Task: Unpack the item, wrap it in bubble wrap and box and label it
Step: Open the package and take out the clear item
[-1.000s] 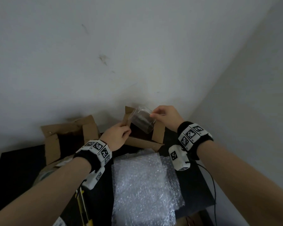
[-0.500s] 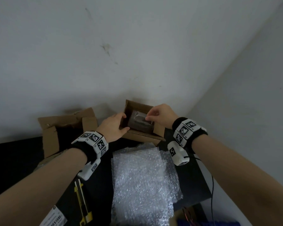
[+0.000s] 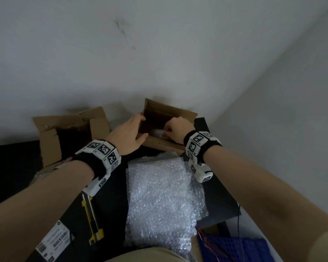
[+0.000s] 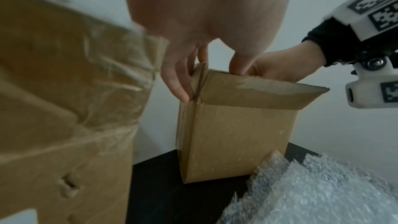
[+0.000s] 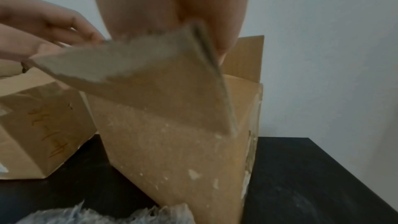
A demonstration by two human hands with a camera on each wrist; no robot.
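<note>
2 boxes (image 3: 165,118) (image 3: 68,129) | 1 bubble wrap (image 3: 159,195) | 1 knife (image 3: 92,220) | left hand (image 3: 128,135) grips box edge | right hand (image 3: 175,129) pinches wrapped item (image 3: 156,131)

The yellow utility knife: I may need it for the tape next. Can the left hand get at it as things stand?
Probably yes. The yellow utility knife lies uncovered on the black table, just below the left wrist. But the left hand first has to let go of the small box.
</note>
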